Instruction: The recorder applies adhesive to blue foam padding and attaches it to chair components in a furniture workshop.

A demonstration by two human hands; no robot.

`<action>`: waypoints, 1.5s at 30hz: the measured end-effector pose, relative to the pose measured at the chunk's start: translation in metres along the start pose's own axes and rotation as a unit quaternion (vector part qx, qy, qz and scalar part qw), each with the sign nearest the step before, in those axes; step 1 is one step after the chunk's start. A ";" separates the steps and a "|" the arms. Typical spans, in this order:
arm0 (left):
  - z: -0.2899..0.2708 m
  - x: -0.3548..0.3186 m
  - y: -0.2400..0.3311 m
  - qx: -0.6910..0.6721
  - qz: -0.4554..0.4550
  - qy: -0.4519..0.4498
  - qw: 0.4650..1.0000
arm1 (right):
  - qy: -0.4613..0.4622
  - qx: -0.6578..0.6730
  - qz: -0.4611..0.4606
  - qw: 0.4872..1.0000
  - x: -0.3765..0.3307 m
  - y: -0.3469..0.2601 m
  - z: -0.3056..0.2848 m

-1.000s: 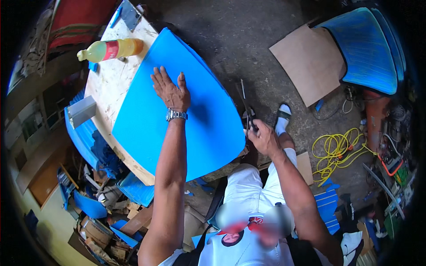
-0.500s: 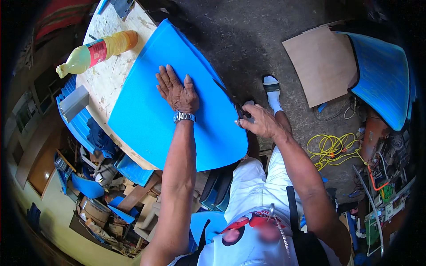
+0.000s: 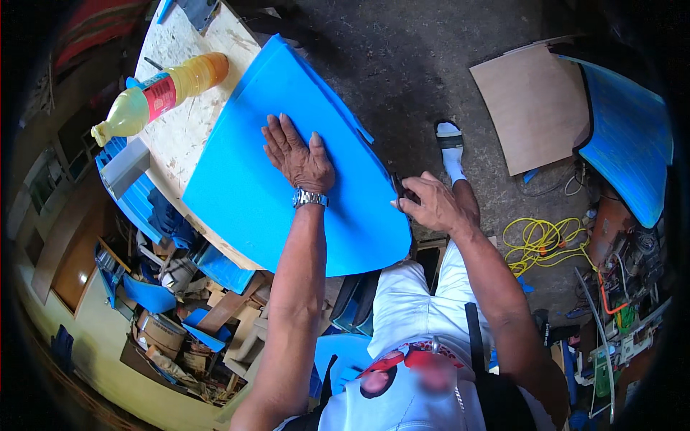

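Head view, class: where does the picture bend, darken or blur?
Head view: fisheye curves the wooden worktable's edge and the big blue sheet; corners fall black; sunlight brightens the sheet and the yellow plastic bottle; the left hand is sharp; a blurred patch sits near the bottom.

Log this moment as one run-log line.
left hand: flat on blue sheet | right hand: gripping dark tool at sheet edge | sheet: on table | bottle: lying on table

The dark tool (image 3: 399,192) under the right hand's fingers (image 3: 411,205) is mostly covered, its kind unclear. Beneath the left hand's fingers (image 3: 282,140), the blue sheet (image 3: 237,194) hides much of the worktop (image 3: 180,136).
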State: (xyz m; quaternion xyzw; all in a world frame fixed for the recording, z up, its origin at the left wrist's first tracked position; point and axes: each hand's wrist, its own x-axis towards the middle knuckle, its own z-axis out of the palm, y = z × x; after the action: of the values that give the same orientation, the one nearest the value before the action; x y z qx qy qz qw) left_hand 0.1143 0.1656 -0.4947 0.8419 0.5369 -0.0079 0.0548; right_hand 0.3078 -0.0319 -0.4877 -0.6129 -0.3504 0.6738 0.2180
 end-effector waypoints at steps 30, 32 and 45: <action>-0.001 0.001 0.001 -0.008 0.003 -0.001 1.000 | 0.059 0.040 -0.039 0.997 0.058 -0.051 -0.023; 0.000 0.001 -0.001 -0.010 0.005 0.000 1.000 | 0.084 0.010 -0.051 0.995 0.063 -0.053 -0.024; 0.001 0.002 -0.001 -0.015 0.003 0.001 1.000 | 0.049 0.080 -0.055 0.994 0.090 -0.068 -0.048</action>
State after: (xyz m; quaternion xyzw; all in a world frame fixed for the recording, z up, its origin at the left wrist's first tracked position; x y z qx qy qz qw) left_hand 0.1139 0.1675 -0.4958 0.8428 0.5341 0.0011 0.0667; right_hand 0.3318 0.0878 -0.4981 -0.6057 -0.3174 0.6558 0.3199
